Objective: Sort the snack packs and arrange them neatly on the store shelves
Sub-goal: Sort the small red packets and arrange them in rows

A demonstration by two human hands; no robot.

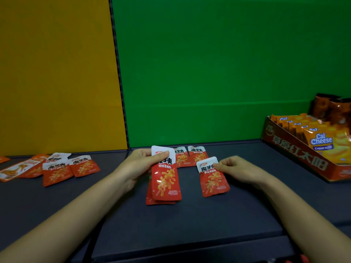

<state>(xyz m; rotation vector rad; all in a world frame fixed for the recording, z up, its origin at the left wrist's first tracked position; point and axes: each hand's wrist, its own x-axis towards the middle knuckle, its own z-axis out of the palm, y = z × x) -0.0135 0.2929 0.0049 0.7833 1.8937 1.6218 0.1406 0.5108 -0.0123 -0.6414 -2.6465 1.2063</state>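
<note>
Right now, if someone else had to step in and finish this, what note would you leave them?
Left hand: holds a stack of red packs upright on the shelf.
Right hand: pinches the top of a single red pack lying flat.
Two more red packs lie behind; a loose pile sits at left. Cheese box at right looks filled.
Left: gather the remaining packs and line them up.

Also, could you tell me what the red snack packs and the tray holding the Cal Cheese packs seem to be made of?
Red snack packs: thin glossy plastic film, seemingly; they crinkle, flex and catch light. Tray: printed cardboard, probably; flat folded walls, matte finish.
</note>
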